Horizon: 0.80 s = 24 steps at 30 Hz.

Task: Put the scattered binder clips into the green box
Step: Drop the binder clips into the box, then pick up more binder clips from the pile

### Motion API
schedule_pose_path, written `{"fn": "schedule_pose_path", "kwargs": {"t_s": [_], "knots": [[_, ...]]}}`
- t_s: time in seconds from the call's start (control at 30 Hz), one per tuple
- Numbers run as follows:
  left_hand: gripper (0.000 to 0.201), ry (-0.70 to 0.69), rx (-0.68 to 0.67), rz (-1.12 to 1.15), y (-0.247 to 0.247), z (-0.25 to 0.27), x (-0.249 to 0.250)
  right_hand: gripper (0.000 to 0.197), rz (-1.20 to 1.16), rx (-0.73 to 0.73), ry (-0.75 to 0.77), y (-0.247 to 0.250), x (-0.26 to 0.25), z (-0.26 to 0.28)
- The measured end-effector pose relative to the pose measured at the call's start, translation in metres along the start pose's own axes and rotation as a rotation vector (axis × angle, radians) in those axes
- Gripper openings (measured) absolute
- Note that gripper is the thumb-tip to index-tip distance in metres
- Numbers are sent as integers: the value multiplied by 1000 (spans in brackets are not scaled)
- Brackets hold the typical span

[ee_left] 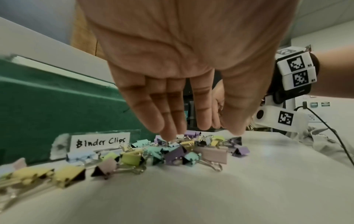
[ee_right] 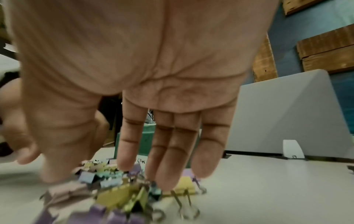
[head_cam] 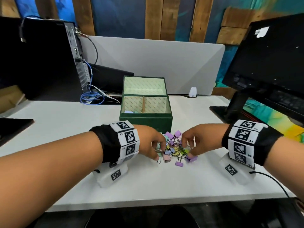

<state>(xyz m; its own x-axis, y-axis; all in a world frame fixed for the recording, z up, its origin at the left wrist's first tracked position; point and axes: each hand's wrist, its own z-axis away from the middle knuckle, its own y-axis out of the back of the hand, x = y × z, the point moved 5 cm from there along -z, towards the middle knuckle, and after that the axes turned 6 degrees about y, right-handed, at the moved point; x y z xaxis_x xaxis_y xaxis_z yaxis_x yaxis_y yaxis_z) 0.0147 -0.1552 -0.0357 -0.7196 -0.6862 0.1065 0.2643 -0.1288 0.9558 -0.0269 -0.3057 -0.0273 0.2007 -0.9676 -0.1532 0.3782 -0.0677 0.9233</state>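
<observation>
Both hands [head_cam: 174, 143], fingers extended and relaxed, flank and touch the binder clips [head_cam: 174, 149].

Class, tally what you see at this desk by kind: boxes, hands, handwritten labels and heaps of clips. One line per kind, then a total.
Open green box with a divider: 1
Bare hands, left hand and right hand: 2
White handwritten "Binder Clips" label: 1
Heap of pastel metal binder clips: 1 (single clips too tangled to count)
Total: 5
</observation>
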Motion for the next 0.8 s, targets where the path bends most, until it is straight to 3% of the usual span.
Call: {"fn": "schedule_pose_path", "kwargs": {"t_s": [0.13, 0.37, 0.57, 0.8], "knots": [[42, 10, 5, -62, -5, -9, 9, 39, 16, -63, -68, -17, 8, 3], [41, -82, -31, -112, -13, -16, 26, 23, 21, -7, -93, -24, 11, -7], [28, -73, 41, -122, -19, -26, 26, 37, 10, 98, -133, -20, 19, -9], [38, -32, 44, -181, -20, -29, 20, 26, 25, 83, -117, -11, 20, -4]]}}
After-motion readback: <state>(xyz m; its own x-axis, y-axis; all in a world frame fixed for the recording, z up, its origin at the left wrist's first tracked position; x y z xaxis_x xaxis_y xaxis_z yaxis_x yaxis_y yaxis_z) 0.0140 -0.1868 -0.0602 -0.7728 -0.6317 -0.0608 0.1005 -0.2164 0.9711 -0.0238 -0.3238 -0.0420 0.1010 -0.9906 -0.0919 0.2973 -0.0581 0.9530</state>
